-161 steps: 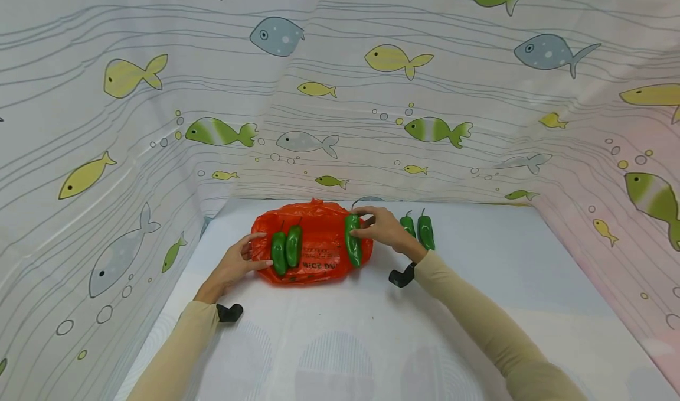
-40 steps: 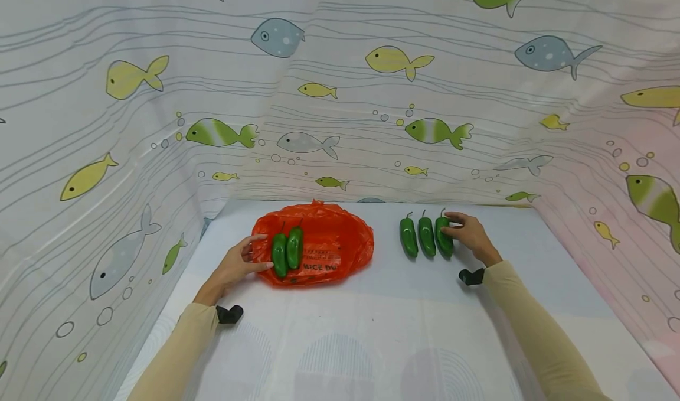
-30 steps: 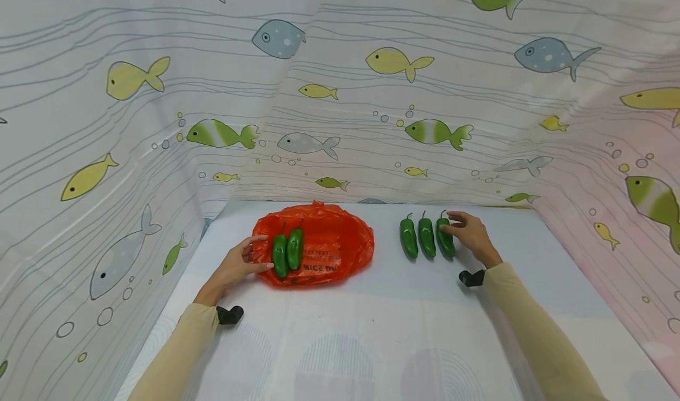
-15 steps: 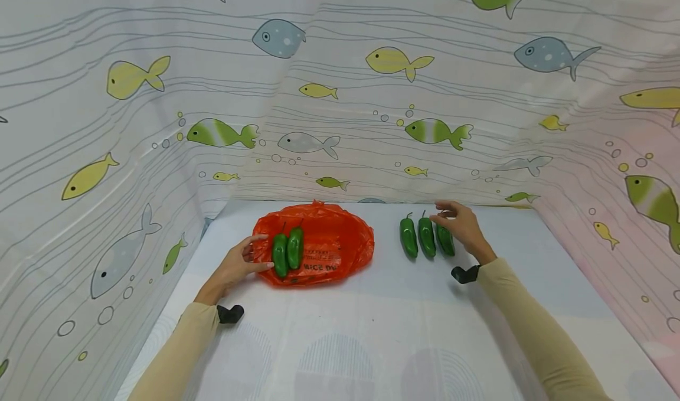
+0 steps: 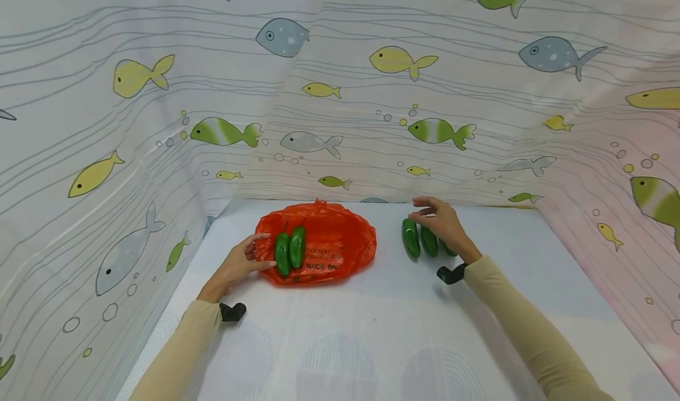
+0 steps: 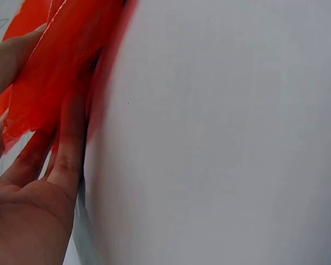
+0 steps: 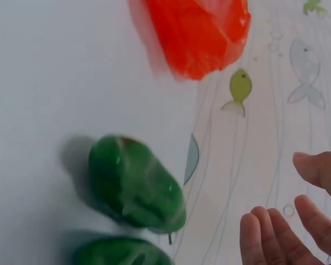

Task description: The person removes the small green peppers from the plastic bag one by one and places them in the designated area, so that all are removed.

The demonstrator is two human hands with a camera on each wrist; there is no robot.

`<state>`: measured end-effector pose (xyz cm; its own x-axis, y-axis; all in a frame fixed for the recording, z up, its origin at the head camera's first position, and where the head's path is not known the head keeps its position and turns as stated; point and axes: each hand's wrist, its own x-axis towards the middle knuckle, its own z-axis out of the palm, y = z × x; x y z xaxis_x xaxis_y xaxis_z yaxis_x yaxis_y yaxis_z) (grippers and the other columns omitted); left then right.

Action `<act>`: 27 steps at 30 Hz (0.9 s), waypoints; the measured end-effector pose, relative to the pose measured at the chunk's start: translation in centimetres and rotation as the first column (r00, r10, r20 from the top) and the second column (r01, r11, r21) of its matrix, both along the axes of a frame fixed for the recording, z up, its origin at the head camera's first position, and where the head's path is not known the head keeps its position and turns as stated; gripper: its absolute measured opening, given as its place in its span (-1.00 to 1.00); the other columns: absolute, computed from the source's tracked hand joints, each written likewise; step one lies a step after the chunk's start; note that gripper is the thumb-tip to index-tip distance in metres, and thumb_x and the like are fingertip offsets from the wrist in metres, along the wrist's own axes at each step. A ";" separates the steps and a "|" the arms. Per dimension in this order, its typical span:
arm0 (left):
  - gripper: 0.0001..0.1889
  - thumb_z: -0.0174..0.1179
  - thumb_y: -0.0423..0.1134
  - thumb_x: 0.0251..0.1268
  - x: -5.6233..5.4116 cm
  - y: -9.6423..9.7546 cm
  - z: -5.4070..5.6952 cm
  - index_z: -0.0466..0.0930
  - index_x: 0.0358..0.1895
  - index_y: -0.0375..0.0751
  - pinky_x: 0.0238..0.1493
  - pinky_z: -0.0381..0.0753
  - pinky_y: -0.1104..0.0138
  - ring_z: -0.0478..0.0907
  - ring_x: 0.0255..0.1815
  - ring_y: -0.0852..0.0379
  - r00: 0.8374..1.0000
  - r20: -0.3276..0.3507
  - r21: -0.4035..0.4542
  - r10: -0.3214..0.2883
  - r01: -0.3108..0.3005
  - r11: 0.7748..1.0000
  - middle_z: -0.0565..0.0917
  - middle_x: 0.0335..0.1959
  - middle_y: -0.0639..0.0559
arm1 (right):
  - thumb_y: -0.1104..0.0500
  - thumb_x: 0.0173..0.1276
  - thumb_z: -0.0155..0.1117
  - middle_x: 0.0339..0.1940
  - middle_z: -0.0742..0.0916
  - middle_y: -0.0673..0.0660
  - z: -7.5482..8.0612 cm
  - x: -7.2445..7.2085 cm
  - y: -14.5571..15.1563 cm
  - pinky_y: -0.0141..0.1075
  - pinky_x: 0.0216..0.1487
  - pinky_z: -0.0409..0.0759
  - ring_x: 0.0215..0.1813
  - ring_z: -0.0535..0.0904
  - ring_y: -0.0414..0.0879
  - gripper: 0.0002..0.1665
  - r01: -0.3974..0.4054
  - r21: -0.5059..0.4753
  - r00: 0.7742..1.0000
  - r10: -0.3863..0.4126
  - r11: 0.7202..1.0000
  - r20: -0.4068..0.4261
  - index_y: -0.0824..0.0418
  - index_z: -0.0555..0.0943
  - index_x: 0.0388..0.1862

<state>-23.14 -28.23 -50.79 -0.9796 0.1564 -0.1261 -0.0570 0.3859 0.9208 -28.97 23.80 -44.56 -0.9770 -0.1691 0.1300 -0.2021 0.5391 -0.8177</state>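
My left hand (image 5: 232, 269) holds the left edge of a red plastic bag (image 5: 332, 235); in the left wrist view its fingers (image 6: 70, 149) run beneath the plastic, with the thumb over it. Two glossy green chili peppers (image 5: 283, 253) lie side by side on the bag's left part. To the right, three more green peppers stand in a row on the table: a left one (image 5: 411, 238), a middle one (image 5: 429, 244) and a right one (image 5: 450, 251) mostly covered by my right hand (image 5: 445, 222). That hand hovers over them with fingers apart, holding nothing.
The white table (image 5: 340, 318) carries faint round patterns. A curtain (image 5: 350, 111) printed with fish surrounds its back and sides. Black wrist-camera mounts (image 5: 450, 274) stick out inward from both wrists.
One pepper went from the bag's right side to the row's right end, where my right hand let it go. That hand has since moved left over the row; my left hand stayed.
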 end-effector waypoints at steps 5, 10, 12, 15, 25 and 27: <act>-0.13 0.53 -0.17 0.19 0.0 0.1 0.2 0.27 0.55 -0.01 0.36 0.38 -0.10 0.33 0.39 -0.29 1.000 0.008 0.009 0.003 -0.004 1.000 0.30 0.50 -0.30 | -0.06 0.39 0.47 0.33 0.62 0.21 0.1 0.0 -1.8 0.09 0.19 0.58 0.22 0.59 0.13 -0.30 -0.043 -0.026 0.999 0.043 0.999 0.002 0.14 0.50 0.42; -0.12 0.52 -0.21 0.21 0.1 0.2 0.1 0.24 0.57 -0.03 0.26 0.50 0.03 0.38 0.35 -0.26 1.000 0.007 0.029 -0.005 0.005 1.000 0.35 0.47 -0.30 | -0.04 0.37 0.48 0.29 0.65 0.15 0.1 0.0 -3.8 0.02 0.16 0.62 0.19 0.62 0.11 -0.31 -0.083 -0.051 0.997 0.083 0.995 -0.002 0.13 0.52 0.41; -0.12 0.52 -0.22 0.21 0.2 0.1 0.2 0.25 0.57 -0.02 0.22 0.51 0.07 0.39 0.33 -0.25 1.000 0.004 0.032 -0.002 0.002 0.999 0.37 0.46 -0.30 | -0.02 0.38 0.48 0.27 0.66 0.16 0.1 0.0 -4.6 0.01 0.15 0.63 0.19 0.63 0.12 -0.33 -0.103 -0.054 0.995 0.103 0.993 -0.011 0.13 0.52 0.40; -0.13 0.53 -0.21 0.20 0.2 0.1 0.1 0.27 0.56 0.00 0.21 0.51 0.09 0.39 0.31 -0.23 1.000 0.000 0.020 0.005 -0.005 1.000 0.38 0.46 -0.28 | -0.01 0.37 0.49 0.25 0.67 0.14 0.1 0.0 -5.7 -0.01 0.13 0.65 0.17 0.64 0.11 -0.35 -0.121 -0.055 0.993 0.120 0.991 -0.016 0.10 0.54 0.38; -0.15 0.53 -0.21 0.20 0.1 0.0 0.0 0.30 0.54 0.00 0.16 0.52 0.15 0.41 0.27 -0.23 1.000 -0.019 0.002 0.001 -0.001 1.000 0.41 0.42 -0.28 | 0.06 0.36 0.50 0.21 0.69 0.17 -0.1 0.1 -9.9 -0.11 0.06 0.68 0.11 0.67 0.05 -0.43 -0.175 -0.059 0.985 0.175 0.983 -0.014 0.10 0.59 0.31; -0.15 0.53 -0.21 0.20 0.1 0.0 -0.1 0.30 0.54 0.00 0.15 0.53 0.16 0.42 0.27 -0.23 1.000 -0.019 0.004 0.001 0.000 1.000 0.41 0.42 -0.28 | 0.05 0.36 0.50 0.22 0.69 0.21 -0.2 0.2 -10.7 -0.13 0.05 0.69 0.10 0.67 0.04 -0.43 -0.191 -0.067 0.982 0.191 0.979 -0.007 0.11 0.60 0.31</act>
<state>-23.05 -28.18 -50.85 -0.9819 0.1564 -0.1067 -0.0395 0.3821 0.9233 -28.80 13.13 -44.72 -0.9274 -0.3435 0.1481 -0.2967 0.4343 -0.8505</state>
